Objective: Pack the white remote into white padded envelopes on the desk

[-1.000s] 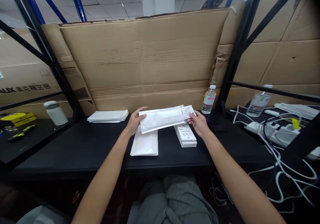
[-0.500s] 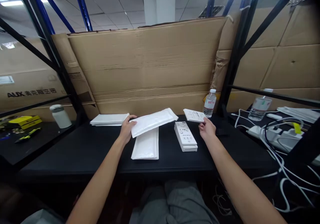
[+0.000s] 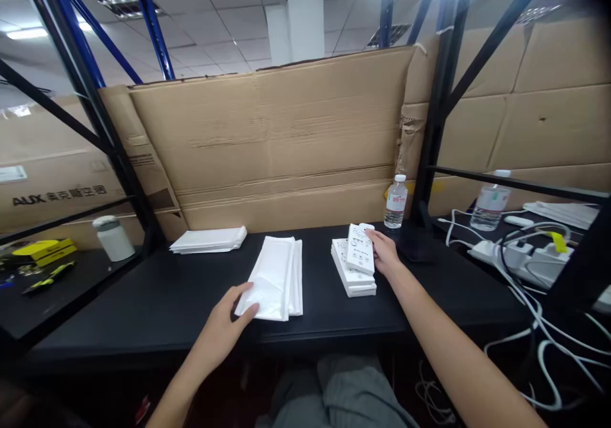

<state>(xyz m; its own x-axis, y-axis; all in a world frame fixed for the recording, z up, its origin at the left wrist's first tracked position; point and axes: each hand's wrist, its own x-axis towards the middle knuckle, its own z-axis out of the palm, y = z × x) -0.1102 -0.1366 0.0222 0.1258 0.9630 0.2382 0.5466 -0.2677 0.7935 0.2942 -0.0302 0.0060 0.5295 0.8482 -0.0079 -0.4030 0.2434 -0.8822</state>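
Observation:
A white padded envelope (image 3: 267, 276) lies on top of other matching mailers (image 3: 296, 282) on the black table. At its near left corner is my left hand (image 3: 224, 323), thumb and forefinger apart, fingertips touching the envelope. My right hand (image 3: 384, 253) grips a slim white printed box (image 3: 360, 248) by its right edge. That box is tilted over a stack of similar white boxes (image 3: 352, 286) and partly covers the top one. Any contact between the held box and the stack is hard to make out.
More white mailers (image 3: 209, 240) lie at the back left. A water bottle (image 3: 396, 202) stands at the back right beside a black rack post (image 3: 422, 180). A cardboard sheet (image 3: 272, 148) walls off the back. White cables (image 3: 529, 307) and a power strip (image 3: 539, 262) lie to the right.
The envelope, earlier raised in my left hand, now lies on the mailers, and that hand is nearer to me. My right hand has brought the slim box left, over the box stack.

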